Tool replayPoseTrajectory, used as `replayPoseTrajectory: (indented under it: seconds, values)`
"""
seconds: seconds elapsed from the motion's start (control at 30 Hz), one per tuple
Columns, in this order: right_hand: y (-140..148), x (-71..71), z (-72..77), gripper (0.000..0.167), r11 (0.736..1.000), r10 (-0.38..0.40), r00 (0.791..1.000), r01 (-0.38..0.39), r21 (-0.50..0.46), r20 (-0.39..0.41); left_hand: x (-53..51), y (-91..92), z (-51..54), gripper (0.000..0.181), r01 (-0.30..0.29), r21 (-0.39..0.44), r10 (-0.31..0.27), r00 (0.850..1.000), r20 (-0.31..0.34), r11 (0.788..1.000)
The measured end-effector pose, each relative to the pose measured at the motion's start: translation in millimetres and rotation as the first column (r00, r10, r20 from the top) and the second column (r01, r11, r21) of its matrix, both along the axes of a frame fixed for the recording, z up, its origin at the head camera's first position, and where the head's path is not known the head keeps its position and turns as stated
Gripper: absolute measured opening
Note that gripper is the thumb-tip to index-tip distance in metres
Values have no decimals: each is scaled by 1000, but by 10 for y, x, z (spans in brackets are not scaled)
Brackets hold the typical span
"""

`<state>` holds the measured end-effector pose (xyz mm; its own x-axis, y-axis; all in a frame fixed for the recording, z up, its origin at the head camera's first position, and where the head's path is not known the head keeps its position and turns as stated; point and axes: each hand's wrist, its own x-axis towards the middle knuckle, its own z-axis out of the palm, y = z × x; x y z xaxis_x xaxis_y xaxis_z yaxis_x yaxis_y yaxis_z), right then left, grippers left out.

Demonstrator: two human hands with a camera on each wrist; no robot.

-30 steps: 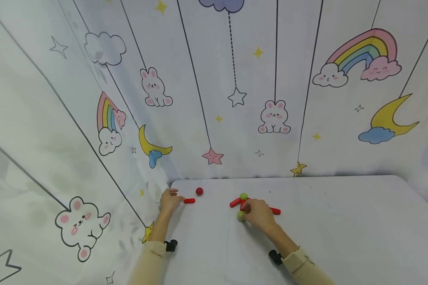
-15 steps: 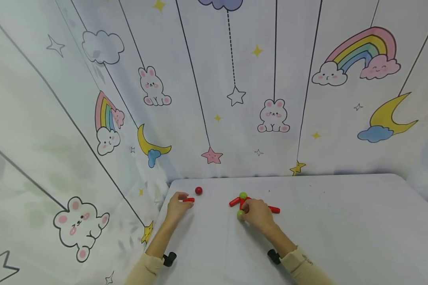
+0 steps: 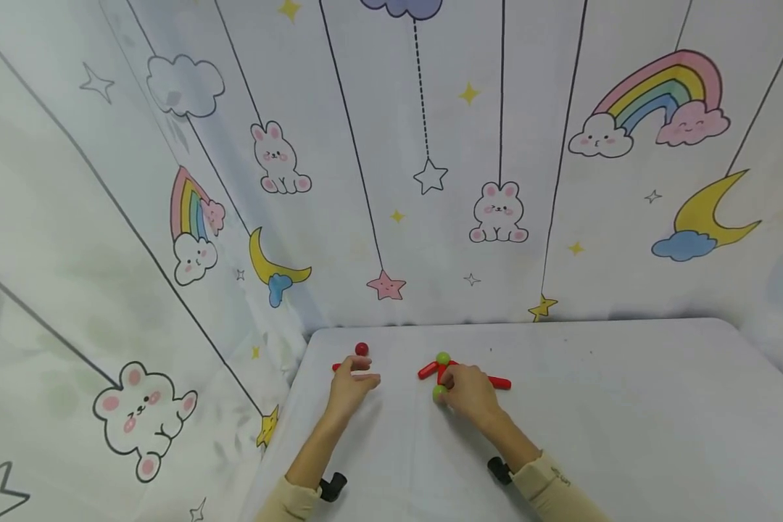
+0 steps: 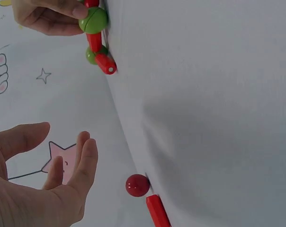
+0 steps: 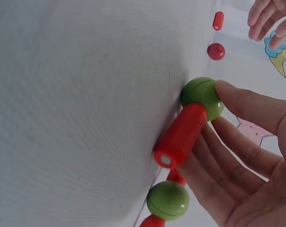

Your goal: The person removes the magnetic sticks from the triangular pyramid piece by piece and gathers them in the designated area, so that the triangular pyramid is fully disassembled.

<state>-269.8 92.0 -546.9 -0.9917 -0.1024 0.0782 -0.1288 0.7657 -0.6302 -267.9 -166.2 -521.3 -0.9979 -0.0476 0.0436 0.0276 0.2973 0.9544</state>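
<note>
While the right hand pinches the near ball, its thumb tip on the green surface and fingertips against the other side, the left hand holds nothing, its thumb and fingers wide apart. A red stick meets the pinched ball, its bored end towards the right wrist camera. The middle stick lies between the near ball and the far ball, also green, and the left stick slants out beside the far ball. This whole cluster rests on the table. Well apart to the left, the loose stick lies close to the red ball, partly covered by the left hand in the head view. Beyond hangs the printed curtain.

What has just changed is the left hand: it has moved rightward past the loose stick without taking it. That suggests the cluster depends on the right hand's hold alone, with the left free to help.

Against the earliest frame, where the left hand is at the loose stick's left end, it now sits nearer the cluster. The right hand's pinch looks the same, and the red ball remains in place.
</note>
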Motion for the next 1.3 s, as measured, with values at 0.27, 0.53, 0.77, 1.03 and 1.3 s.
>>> replayPoseTrajectory:
  seconds: [0.27,0.53,0.77,1.03,1.3]
  values:
    - [-30,21,-36,18,997,16,1000,-16,-81,-7,16,86,-74,38,20,-4,-20,1000,6,1000]
    - [-1,18,-38,13,990,20,999,-25,-137,-39,-10,220,-82,35,63,11,-63,996,60,998]
    - [-19,-6,-36,18,992,48,997,-55,-111,-64,-17,366,-143,47,161,31,-164,979,121,986]
    - [11,-57,-58,31,965,219,962,-238,-107,-160,33,610,-225,56,196,16,-196,969,152,980]
    - [70,-78,-64,34,919,372,917,-386,-86,-147,96,797,-305,65,182,38,-186,970,156,983]
